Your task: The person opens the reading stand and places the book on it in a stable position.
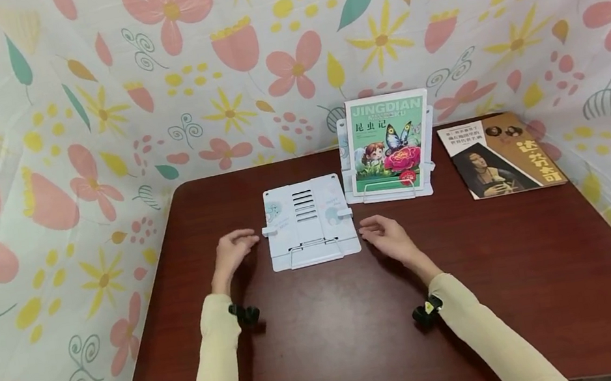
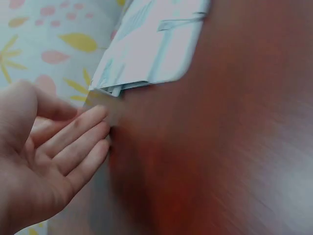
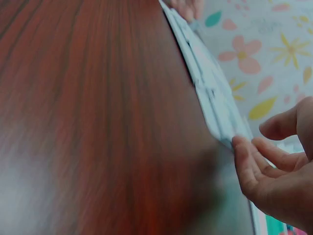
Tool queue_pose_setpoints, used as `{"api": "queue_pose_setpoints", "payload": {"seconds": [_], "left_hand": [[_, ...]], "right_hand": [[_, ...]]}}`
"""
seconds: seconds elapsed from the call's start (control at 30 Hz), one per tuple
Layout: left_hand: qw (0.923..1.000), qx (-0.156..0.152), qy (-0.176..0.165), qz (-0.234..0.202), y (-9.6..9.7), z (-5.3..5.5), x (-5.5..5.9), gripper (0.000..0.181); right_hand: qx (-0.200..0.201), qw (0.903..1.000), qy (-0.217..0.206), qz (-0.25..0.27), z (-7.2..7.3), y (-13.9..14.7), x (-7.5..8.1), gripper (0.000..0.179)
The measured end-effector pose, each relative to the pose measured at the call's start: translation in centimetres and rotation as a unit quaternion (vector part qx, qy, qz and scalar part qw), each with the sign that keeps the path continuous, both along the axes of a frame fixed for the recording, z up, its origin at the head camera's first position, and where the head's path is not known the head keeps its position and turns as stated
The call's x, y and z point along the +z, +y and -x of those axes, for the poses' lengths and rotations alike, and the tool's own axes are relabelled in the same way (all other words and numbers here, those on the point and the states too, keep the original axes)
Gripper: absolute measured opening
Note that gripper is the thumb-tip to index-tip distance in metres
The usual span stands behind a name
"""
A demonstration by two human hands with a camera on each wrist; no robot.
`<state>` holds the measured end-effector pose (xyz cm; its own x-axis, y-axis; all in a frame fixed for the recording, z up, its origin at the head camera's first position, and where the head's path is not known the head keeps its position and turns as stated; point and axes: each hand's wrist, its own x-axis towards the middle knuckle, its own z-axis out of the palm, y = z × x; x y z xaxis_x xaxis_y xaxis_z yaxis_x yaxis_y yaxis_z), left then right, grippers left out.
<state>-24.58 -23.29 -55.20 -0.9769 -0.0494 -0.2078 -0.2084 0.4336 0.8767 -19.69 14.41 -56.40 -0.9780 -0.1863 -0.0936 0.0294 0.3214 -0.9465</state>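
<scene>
A white book stand with pale blue prints, slots down its middle and a wire page holder lies folded flat on the table. Just left of it is my left hand, its fingers nearly straight and pointing toward the side clip. In the left wrist view that hand shows its palm, with nothing in it. On the other side my right hand has loosely bent fingers. The right wrist view puts its fingertips right at the stand's edge, thumb apart.
Behind to the right, a second white stand holds up a green children's book with a butterfly cover. A brown and white book lies at the far right of the dark wooden table. Floral cloth hangs behind the table.
</scene>
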Motion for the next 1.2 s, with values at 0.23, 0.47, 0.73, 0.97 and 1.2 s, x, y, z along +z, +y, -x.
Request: {"api": "queue_pose_setpoints", "payload": {"seconds": [0.23, 0.47, 0.73, 0.97, 1.2], "left_hand": [[0.9880, 0.052, -0.059, -0.133, 2.3, 5.4, -0.2, 0.042], [0.9957, 0.044, -0.066, -0.048, 4.3, 7.1, -0.4, 0.045], [0.9945, 0.053, -0.074, -0.051, 4.6, 7.2, -0.8, 0.044], [0.9928, 0.049, -0.083, -0.070, 4.7, 7.1, -1.1, 0.044], [0.9920, 0.052, -0.091, -0.071, 4.3, 7.2, -1.1, 0.044]], "right_hand": [[0.032, 0.9896, 0.019, -0.139, 0.9, -3.7, 1.0, 0.022], [0.035, 0.9649, 0.059, -0.254, 1.9, -6.0, 1.3, 0.016], [0.050, 0.9570, 0.039, -0.283, 2.4, -6.1, 1.5, 0.013], [0.059, 0.9557, 0.051, -0.284, 2.2, -5.6, 1.4, 0.007], [0.071, 0.9652, 0.068, -0.242, 2.1, -5.2, 1.2, 0.006]]}}
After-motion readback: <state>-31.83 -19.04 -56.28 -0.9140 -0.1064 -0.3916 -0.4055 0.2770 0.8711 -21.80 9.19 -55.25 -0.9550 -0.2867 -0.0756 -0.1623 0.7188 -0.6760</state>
